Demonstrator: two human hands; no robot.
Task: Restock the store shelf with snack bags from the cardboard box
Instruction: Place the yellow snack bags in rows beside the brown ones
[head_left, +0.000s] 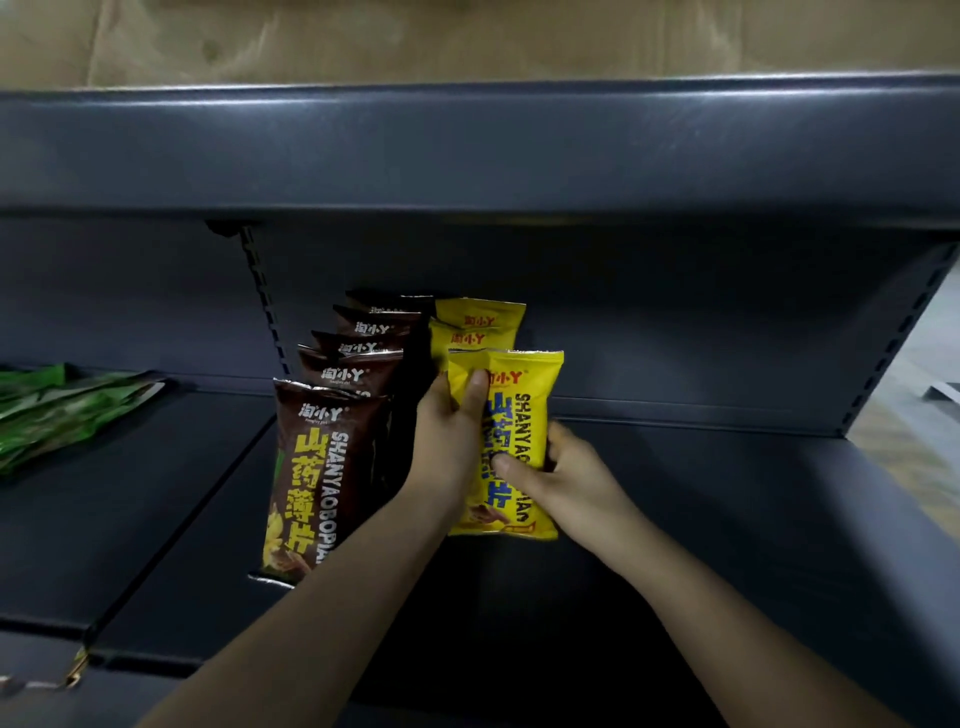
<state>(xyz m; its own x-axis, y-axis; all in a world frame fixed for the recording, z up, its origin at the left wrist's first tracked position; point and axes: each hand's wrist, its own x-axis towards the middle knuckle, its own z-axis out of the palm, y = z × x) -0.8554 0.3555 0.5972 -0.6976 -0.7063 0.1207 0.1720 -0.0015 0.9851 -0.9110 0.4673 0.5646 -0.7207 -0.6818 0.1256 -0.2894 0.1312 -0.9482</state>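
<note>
A yellow snack bag (522, 415) stands upright on the dark shelf (727, 519), at the front of a row of two more yellow bags (478, 317). My left hand (449, 447) grips its left edge, thumb across the front near the top. My right hand (566, 467) holds its right side lower down, thumb pressed on the front. To the left, a row of several brown snack bags (317, 467) stands upright, touching my left wrist. The cardboard box is not in view.
Green snack bags (57, 410) lie flat on the neighbouring shelf section at the far left. An upper shelf (467, 145) overhangs the whole bay. Bare shelf surface stretches to the right of the yellow row, ending at a side bracket (893, 343).
</note>
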